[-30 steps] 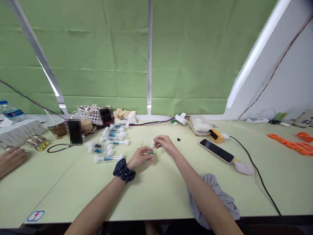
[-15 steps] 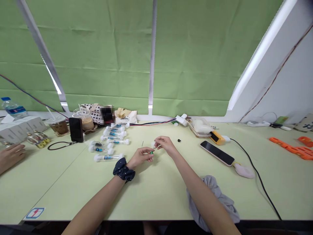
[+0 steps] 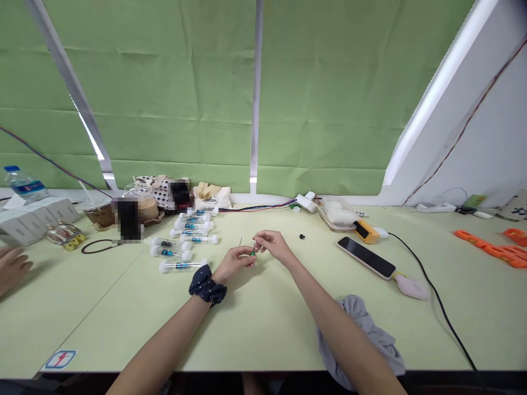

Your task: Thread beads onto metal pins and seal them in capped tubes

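My left hand (image 3: 235, 264), a dark dotted scrunchie (image 3: 205, 284) on its wrist, is closed in a pinch on a small green piece (image 3: 252, 254). A thin metal rod (image 3: 254, 244) stands up from that piece. The fingertips of my right hand (image 3: 272, 245) are pinched together at the rod's upper end. Behind my left hand a thin pin (image 3: 240, 241) is on the table. To the right lies a small black part (image 3: 302, 236). Several clear tubes with white caps and blue parts inside, among them the nearest tube (image 3: 183, 265), lie left of my hands.
A phone (image 3: 366, 258) with a pink pendant lies to the right, near a black cable (image 3: 428, 282) and a yellow meter (image 3: 366, 232). Grey cloth (image 3: 366, 334) is under my right forearm. At far left are another person's hand (image 3: 12, 269), white boxes (image 3: 37, 219) and a drink cup (image 3: 99, 211).
Both my hands have shifted slightly left with the green piece and the rod, which now stands more upright. The other person's hand has drawn back a little to the left.
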Demonstrator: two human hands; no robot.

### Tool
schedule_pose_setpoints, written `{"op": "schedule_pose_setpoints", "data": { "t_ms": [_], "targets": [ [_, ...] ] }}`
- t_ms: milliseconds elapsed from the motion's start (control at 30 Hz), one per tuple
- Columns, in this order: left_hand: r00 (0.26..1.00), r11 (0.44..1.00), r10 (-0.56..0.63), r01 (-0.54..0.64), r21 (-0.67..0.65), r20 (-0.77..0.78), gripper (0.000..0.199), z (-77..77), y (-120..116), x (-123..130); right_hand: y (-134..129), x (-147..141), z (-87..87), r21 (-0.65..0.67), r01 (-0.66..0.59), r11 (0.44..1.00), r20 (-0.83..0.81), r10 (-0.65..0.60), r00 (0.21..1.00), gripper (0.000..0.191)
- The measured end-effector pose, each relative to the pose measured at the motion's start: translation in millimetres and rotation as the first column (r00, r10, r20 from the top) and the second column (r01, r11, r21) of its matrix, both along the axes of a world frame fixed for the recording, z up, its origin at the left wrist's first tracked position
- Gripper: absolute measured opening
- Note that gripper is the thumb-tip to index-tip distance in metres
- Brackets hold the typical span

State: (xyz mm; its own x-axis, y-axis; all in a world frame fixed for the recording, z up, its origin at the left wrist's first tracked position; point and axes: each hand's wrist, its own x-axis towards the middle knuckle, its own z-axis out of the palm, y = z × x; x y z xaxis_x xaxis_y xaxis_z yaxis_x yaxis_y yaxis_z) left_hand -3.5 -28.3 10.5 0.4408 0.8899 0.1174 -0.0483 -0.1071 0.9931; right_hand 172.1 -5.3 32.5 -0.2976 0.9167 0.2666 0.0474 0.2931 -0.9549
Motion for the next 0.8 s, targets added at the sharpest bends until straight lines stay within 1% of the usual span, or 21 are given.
{"op": "schedule_pose_setpoints", "data": {
  "t_ms": [67, 133, 200, 233, 300, 367, 400, 467, 533, 600, 667, 800],
  "targets": [
    [0.997, 0.998, 0.060, -0.061, 0.024, 0.041, 0.037, 1.0, 5, -5, 0, -6, -4.4, 0.005, 0.012, 1.000, -0.003, -0.012, 1.000, 0.041],
    [0.982, 0.987, 0.154, -0.158, 0.034, 0.107, 0.038, 1.7, 12, -13, -1, -11, -12.0, -0.004, 0.059, 0.998, 0.009, -0.059, 0.998, 0.043],
    [0.950, 0.963, 0.258, -0.267, 0.032, 0.174, 0.042, 1.8, 20, -22, -1, -17, -21.3, 0.014, 0.113, 0.994, 0.092, -0.114, 0.989, 0.040],
    [0.931, 0.947, 0.307, -0.319, 0.033, 0.199, 0.044, 1.6, 24, -27, -2, -19, -25.9, 0.054, 0.126, 0.991, 0.163, -0.133, 0.978, 0.036],
    [0.892, 0.914, 0.388, -0.405, 0.031, 0.231, 0.049, 0.5, 31, -35, -3, -24, -33.1, 0.187, 0.103, 0.977, 0.332, -0.162, 0.929, 0.033],
    [0.859, 0.883, 0.449, -0.469, 0.023, 0.246, 0.053, -1.4, 36, -42, -3, -29, -36.7, 0.319, 0.034, 0.947, 0.501, -0.200, 0.842, 0.039],
    [0.846, 0.871, 0.470, -0.490, 0.020, 0.251, 0.053, -2.7, 38, -45, -1, -32, -37.1, 0.362, -0.005, 0.932, 0.578, -0.220, 0.786, 0.044],
    [0.832, 0.859, 0.491, -0.512, 0.019, 0.257, 0.053, -5.6, 41, -48, 4, -39, -36.0, 0.375, -0.082, 0.923, 0.717, -0.233, 0.657, 0.057],
    [0.831, 0.856, 0.492, -0.515, 0.028, 0.260, 0.051, -8.4, 44, -49, 10, -47, -33.6, 0.333, -0.133, 0.933, 0.821, -0.217, 0.528, 0.067],
    [0.837, 0.858, 0.487, -0.511, 0.042, 0.250, 0.050, -10.6, 45, -48, 13, -52, -31.1, 0.305, -0.152, 0.940, 0.874, -0.213, 0.437, 0.067],
    [0.845, 0.861, 0.481, -0.505, 0.054, 0.232, 0.050, -12.0, 45, -47, 12, -54, -29.4, 0.314, -0.158, 0.936, 0.889, -0.231, 0.396, 0.059],
    [0.864, 0.873, 0.466, -0.485, 0.063, 0.190, 0.049, -12.5, 42, -42, -4, -47, -28.4, 0.332, -0.180, 0.926, 0.891, -0.245, 0.383, 0.044]
  ]
}}
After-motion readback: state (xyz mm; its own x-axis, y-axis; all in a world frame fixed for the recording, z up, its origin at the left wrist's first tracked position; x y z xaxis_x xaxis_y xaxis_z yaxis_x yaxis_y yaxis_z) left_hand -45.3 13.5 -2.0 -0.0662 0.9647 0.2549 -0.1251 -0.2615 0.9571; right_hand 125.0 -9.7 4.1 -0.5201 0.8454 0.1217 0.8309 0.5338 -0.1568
